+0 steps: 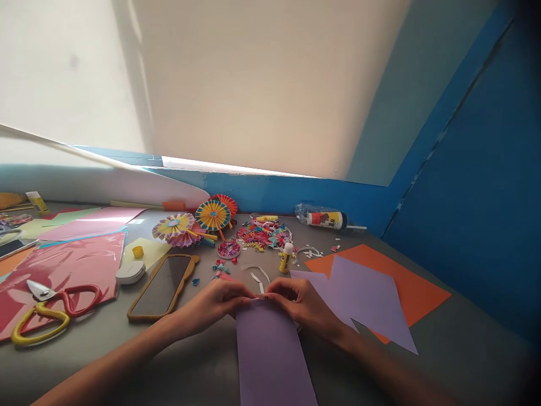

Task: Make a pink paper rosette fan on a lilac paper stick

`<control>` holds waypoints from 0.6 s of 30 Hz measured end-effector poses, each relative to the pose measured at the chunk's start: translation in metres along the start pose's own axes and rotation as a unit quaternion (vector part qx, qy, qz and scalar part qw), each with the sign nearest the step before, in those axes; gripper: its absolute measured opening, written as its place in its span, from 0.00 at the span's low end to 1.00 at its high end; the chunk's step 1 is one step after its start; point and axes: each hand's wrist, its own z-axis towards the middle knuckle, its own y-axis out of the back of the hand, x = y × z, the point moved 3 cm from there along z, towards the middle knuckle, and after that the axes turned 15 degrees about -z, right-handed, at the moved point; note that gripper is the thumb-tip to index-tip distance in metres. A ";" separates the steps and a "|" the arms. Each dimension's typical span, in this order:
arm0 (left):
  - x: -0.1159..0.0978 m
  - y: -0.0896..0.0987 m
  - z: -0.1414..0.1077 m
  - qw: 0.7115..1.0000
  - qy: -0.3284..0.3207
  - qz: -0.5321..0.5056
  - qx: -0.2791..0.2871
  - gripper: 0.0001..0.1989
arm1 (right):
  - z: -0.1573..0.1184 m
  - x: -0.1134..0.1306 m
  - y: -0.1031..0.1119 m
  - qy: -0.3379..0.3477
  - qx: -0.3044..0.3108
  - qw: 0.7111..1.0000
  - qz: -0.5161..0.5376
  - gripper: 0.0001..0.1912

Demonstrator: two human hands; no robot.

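A long purple paper strip point(270, 355) runs from the near edge of the view up to my two hands. My left hand point(224, 299) pinches its far left corner between thumb and fingers. At the far right corner, my right hand point(293, 299) pinches the same edge, close beside the left. A narrow band along that far edge looks folded up, partly hidden by my fingertips. White paper scraps point(257, 279) lie just beyond my hands, and a yellow glue stick point(286, 258) with a white cap stands behind my right hand.
Left are a phone point(162, 287), white case point(131, 273), scissors point(54, 307) and a red packet point(105, 259). Folded paper fans point(213, 214), colourful scraps point(264, 234) and a glue bottle point(325, 219) lie at the back. Purple point(367, 296) and orange sheets point(422, 290) lie right.
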 end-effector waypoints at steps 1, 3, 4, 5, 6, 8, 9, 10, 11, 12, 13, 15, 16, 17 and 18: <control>0.000 -0.001 0.000 1.000 -0.004 0.008 -0.004 0.17 | 0.000 0.001 0.000 0.003 -0.004 1.000 -0.001 0.10; 0.001 -0.003 0.001 1.000 -0.011 0.023 -0.011 0.18 | -0.001 0.004 0.000 0.013 -0.008 1.000 -0.001 0.10; 0.004 -0.004 0.002 1.000 -0.011 0.025 -0.013 0.18 | -0.001 0.004 -0.001 0.016 -0.007 1.000 0.002 0.10; 0.006 -0.006 0.004 1.000 -0.010 0.022 -0.013 0.18 | -0.002 0.005 -0.001 0.019 -0.004 1.000 0.006 0.10; 0.009 -0.008 0.005 1.000 -0.008 0.016 -0.012 0.17 | -0.002 0.005 -0.002 0.020 0.000 1.000 0.011 0.10; 0.013 -0.010 0.007 1.000 -0.007 0.000 -0.012 0.17 | -0.003 0.005 -0.002 0.019 0.006 1.000 0.022 0.10; 0.014 -0.011 0.008 1.000 -0.010 -0.003 -0.014 0.17 | -0.003 0.005 -0.002 0.017 0.008 0.999 0.027 0.10; 0.015 -0.011 0.008 1.000 -0.014 -0.003 -0.019 0.16 | -0.003 0.004 -0.001 0.013 0.011 0.999 0.031 0.11; 0.014 -0.010 0.008 1.000 -0.017 -0.001 -0.023 0.16 | -0.003 0.003 -0.001 0.008 0.011 0.999 0.035 0.11; 0.014 -0.010 0.008 1.000 -0.019 -0.001 -0.025 0.16 | -0.003 0.002 0.000 0.003 0.009 0.999 0.038 0.11; 0.013 -0.010 0.007 0.999 -0.020 -0.003 -0.025 0.16 | -0.003 0.001 0.001 0.000 0.005 0.999 0.038 0.12; 0.010 -0.010 0.006 1.000 -0.015 -0.021 -0.010 0.16 | -0.003 0.000 0.002 0.002 -0.011 0.999 0.033 0.11; 0.009 -0.010 0.005 0.999 -0.010 -0.035 0.003 0.15 | -0.003 -0.001 0.003 0.005 -0.019 0.999 0.028 0.10; 0.007 -0.010 0.003 0.999 -0.006 -0.045 0.017 0.15 | -0.004 -0.001 0.004 0.009 -0.026 0.999 0.024 0.10; 0.005 -0.009 0.001 0.998 -0.002 -0.049 0.031 0.15 | -0.004 -0.001 0.005 0.010 -0.031 0.999 0.021 0.10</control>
